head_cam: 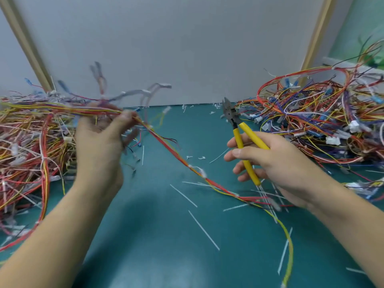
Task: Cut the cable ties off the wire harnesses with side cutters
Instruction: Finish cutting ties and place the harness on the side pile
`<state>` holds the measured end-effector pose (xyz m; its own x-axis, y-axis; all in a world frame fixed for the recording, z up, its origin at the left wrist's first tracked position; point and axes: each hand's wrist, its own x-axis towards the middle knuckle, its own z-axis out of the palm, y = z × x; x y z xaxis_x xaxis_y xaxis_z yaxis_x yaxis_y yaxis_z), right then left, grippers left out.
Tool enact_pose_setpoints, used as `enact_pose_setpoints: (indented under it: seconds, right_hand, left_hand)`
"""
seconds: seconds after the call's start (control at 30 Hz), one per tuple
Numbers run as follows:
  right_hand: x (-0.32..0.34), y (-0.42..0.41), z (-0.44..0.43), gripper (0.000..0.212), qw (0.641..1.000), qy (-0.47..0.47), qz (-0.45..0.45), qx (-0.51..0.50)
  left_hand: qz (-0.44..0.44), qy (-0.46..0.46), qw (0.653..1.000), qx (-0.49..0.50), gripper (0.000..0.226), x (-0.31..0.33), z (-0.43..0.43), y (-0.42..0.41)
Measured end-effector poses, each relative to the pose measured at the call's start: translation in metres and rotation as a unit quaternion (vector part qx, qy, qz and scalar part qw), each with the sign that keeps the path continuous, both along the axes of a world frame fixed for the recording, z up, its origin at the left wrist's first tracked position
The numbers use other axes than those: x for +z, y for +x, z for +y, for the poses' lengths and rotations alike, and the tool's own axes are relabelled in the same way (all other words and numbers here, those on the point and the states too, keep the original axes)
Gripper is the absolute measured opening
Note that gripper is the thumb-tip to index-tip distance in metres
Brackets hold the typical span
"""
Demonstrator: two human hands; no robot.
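Right now my left hand is raised, thumb and fingers pinching a long harness of red and yellow wires, which sags from there across the green table mat and passes under my right hand. A white cable tie sits on that harness between my hands. My right fingers curl round the yellow-handled side cutters, handles spread, grey nose pointing away from me and clear of the wires. Tangled heaps of multicoloured harnesses lie at the left and right. Thin white tie offcuts litter the mat.
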<state>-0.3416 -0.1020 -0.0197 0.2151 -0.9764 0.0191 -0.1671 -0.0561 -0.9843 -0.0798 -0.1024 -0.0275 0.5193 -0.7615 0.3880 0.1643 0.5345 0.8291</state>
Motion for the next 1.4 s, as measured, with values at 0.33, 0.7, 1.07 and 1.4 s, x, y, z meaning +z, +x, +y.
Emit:
enact_pose_setpoints:
  seconds: [0.33, 0.7, 1.07, 1.4]
  right_hand:
    - [-0.014, 0.025, 0.021, 0.03, 0.986, 0.011, -0.156, 0.051]
    - [-0.022, 0.015, 0.004, 0.025, 0.988, -0.015, -0.154, -0.011]
    - [-0.015, 0.005, -0.002, 0.015, 0.981, 0.003, -0.19, -0.037]
    - [-0.014, 0.0, -0.012, 0.012, 0.952, 0.078, -0.292, -0.048]
  left_hand:
    - [-0.141, 0.032, 0.968, -0.204, 0.027, -0.032, 0.018, -0.065]
    - [-0.076, 0.188, 0.937, -0.283, 0.065, -0.006, 0.01, -0.028]
    - [0.193, 0.044, 0.947, -0.252, 0.03, 0.011, 0.008, -0.005]
    - [0.153, -0.037, 0.945, -0.288, 0.055, 0.019, 0.01, 0.003]
